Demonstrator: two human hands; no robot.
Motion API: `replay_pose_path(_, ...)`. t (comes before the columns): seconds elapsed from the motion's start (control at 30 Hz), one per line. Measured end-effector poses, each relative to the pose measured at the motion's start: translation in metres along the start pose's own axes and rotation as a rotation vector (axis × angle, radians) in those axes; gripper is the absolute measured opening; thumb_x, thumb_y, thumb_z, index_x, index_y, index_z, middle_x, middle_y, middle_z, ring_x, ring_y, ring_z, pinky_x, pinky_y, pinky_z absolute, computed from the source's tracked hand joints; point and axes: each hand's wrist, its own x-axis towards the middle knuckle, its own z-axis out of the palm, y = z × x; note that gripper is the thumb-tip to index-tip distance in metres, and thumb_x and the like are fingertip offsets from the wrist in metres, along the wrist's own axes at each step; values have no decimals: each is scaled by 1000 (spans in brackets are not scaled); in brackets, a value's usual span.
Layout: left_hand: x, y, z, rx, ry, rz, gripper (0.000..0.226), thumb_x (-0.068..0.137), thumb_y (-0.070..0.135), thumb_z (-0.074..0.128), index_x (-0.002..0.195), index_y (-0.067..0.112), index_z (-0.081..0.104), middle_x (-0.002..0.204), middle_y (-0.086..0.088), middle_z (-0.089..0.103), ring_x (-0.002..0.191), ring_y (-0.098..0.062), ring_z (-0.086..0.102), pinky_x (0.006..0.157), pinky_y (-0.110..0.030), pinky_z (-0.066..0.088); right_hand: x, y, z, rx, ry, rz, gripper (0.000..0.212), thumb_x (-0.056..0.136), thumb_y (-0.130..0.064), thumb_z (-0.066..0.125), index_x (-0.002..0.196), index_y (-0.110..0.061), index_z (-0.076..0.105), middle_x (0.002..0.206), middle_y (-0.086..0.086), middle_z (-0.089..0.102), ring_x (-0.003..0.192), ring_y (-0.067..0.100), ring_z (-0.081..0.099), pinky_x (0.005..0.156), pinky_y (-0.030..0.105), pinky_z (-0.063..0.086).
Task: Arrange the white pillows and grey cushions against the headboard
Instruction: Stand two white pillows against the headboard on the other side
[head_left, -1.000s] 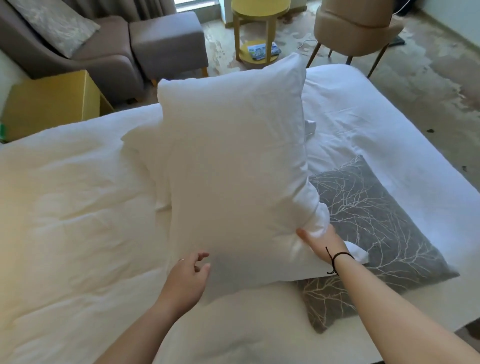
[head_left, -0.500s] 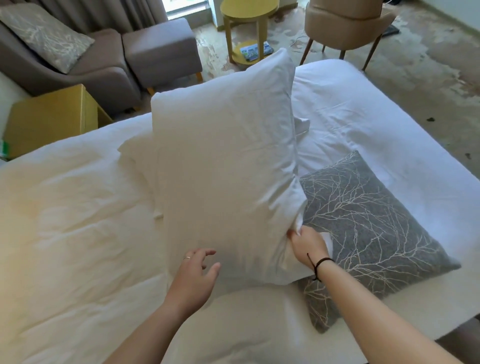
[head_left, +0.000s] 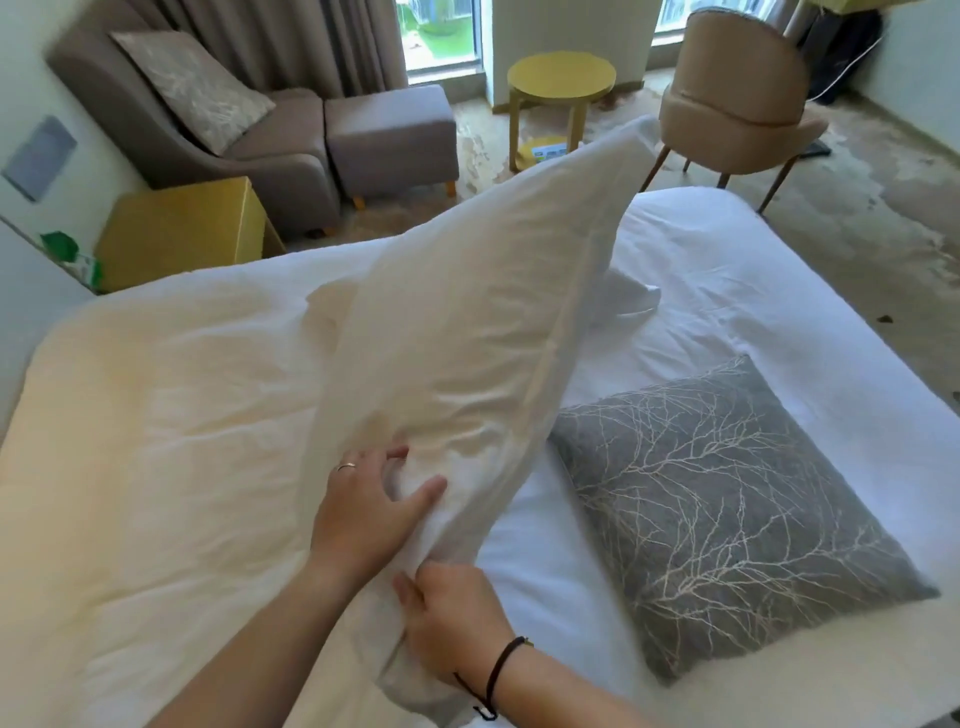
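A large white pillow (head_left: 467, 322) is raised on edge over the white bed (head_left: 753, 291), turned so its seam faces me. My left hand (head_left: 369, 509) grips its near face, fingers dug into the cloth. My right hand (head_left: 447, 618) pinches the pillow's lower corner from the right side. A grey cushion (head_left: 727, 509) with a pale branch pattern lies flat on the bed to the right of the pillow. Another white pillow (head_left: 628, 299) peeks out behind the raised one, mostly hidden. The headboard is not in view.
A yellow bedside cabinet (head_left: 182, 228) stands left of the bed. Beyond it are a brown armchair (head_left: 208, 135) with a patterned cushion (head_left: 192, 88), a footstool (head_left: 389, 135), a round yellow side table (head_left: 561, 83) and a beige chair (head_left: 737, 109).
The pillow has turned from face-on to edge-on and tilted. My left hand, open before, now grips its face. My right hand has come nearer and lower, still on the corner.
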Motion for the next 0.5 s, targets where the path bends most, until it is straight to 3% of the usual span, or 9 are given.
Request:
replay_pose_path(0.13,-11,-34,-9,80,-30,-79,83,59,78,65,127,32,54,126,4,51,123,-20,46,96,-34,42,-2,-25,19,-192,-232,-87,37,100,-36,33,81,-14,55,95,16,65,85,36,57,66,37,38)
replay_pose_path(0.23,-19,-57,0,58,-93,-156,77,65,72,68,129,30,53,129,4,50,125,-19,46,99,-39,44,11,-17,-12,-389,-346,-72,39,99,-34,39,64,-17,47,79,13,63,69,31,52,55,34,38)
replay_pose_path(0.3,-25,-70,11,-7,-137,-190,66,73,62,71,128,29,53,128,2,51,125,-19,48,102,-37,43,25,-7,-50,-394,-260,-20,38,96,-41,45,67,-20,57,76,6,64,69,27,55,58,34,43)
replay_pose_path(0.37,-31,-80,22,-41,-179,-218,58,80,56,67,130,30,51,132,0,50,127,-19,47,103,-35,41,45,4,-87,-386,-40,-8,26,93,-44,51,93,-25,68,92,-2,71,87,23,64,75,35,51)
replay_pose_path(0.43,-35,-86,31,-61,-209,-253,55,84,54,64,132,30,49,137,-2,50,130,-19,45,104,-34,38,72,14,-115,-474,164,-55,28,93,-44,52,109,-26,66,107,-4,70,101,22,63,85,36,51)
replay_pose_path(0.5,-33,-89,38,-54,-218,-258,55,86,52,63,134,28,49,138,-1,51,132,-18,43,105,-32,35,102,20,-129,-585,204,-110,35,93,-46,51,120,-27,61,121,-5,65,112,21,58,91,37,48)
